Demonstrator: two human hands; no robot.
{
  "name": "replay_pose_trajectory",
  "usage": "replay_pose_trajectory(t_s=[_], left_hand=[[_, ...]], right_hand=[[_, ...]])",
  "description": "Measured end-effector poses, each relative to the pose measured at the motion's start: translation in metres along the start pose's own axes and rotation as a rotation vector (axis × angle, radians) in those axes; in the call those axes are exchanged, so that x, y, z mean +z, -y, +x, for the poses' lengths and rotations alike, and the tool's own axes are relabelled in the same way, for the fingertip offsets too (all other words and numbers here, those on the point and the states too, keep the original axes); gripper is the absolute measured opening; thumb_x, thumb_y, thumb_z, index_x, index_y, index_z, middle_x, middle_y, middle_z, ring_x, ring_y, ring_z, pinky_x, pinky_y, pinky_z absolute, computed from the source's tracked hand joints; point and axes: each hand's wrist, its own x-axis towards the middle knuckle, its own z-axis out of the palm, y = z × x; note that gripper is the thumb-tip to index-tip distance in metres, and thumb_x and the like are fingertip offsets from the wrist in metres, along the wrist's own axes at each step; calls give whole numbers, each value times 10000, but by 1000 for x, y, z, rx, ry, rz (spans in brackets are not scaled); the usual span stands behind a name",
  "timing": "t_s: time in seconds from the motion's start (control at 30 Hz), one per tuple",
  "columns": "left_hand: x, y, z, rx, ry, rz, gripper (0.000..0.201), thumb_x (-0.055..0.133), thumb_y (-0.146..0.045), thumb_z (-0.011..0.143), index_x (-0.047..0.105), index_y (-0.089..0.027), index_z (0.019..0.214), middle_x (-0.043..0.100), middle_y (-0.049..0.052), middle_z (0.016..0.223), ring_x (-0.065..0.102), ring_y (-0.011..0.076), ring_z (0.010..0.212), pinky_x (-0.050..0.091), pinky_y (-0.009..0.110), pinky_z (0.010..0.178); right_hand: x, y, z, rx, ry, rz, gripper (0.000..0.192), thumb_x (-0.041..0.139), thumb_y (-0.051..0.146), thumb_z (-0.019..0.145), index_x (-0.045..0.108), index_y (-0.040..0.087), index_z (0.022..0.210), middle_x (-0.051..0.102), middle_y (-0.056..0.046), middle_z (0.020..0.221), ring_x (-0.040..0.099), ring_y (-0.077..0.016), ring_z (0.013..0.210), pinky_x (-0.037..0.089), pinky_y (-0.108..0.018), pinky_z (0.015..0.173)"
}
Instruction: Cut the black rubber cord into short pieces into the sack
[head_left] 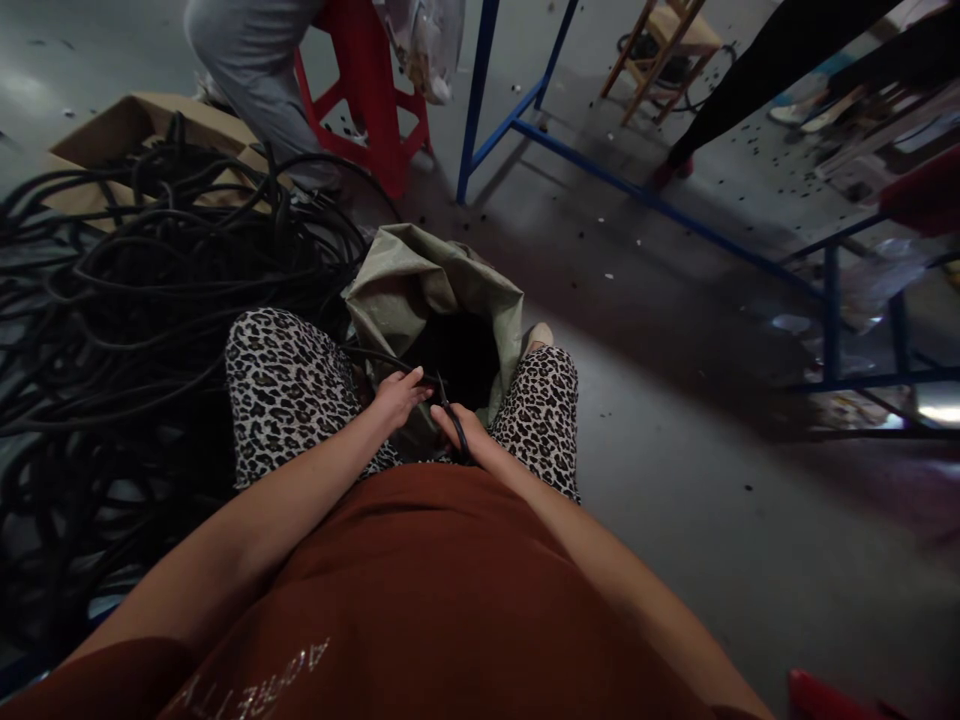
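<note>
My left hand is closed around a thin black rubber strip, which runs in from the pile at the left. My right hand grips a pair of dark-handled scissors, their blades pointing forward beside the strip's end. Whether the blades touch the strip I cannot tell. Just beyond both hands, between my knees, an olive woven sack stands with its mouth open. Its inside is dark, and the contents cannot be made out.
A large tangle of black rubber strips covers the floor at left, reaching a cardboard box. A seated person's leg and a red stool are ahead. Blue metal frames stand to the right. Small black bits dot the floor.
</note>
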Motion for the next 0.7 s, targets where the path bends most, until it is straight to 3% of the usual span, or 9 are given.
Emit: replay_pose_trajectory(t_s=[0.3, 0.5, 0.7], left_hand=[[2, 2, 0, -10, -17, 22, 253, 706, -159, 749, 454, -159, 770, 606, 21, 659, 650, 157, 582, 541, 286, 592], [-1, 2, 2, -28, 10, 25, 230, 696, -199, 759, 472, -151, 781, 613, 29, 669, 641, 155, 572, 529, 280, 568], [-4, -3, 5, -10, -65, 9, 206, 685, -196, 767, 486, -151, 738, 587, 6, 637, 598, 122, 540, 506, 254, 549]], right_hand=[[3, 3, 0, -32, -93, -62, 456, 452, 594, 885, 552, 149, 877, 518, 37, 524, 479, -77, 355, 370, -162, 364], [0, 8, -3, -26, -96, -110, 364, 467, 485, 923, 538, 148, 805, 524, 32, 513, 478, -78, 335, 369, -165, 370], [-4, 17, -10, 20, -55, -79, 351, 477, 455, 926, 525, 144, 771, 504, 39, 501, 468, -79, 302, 353, -167, 331]])
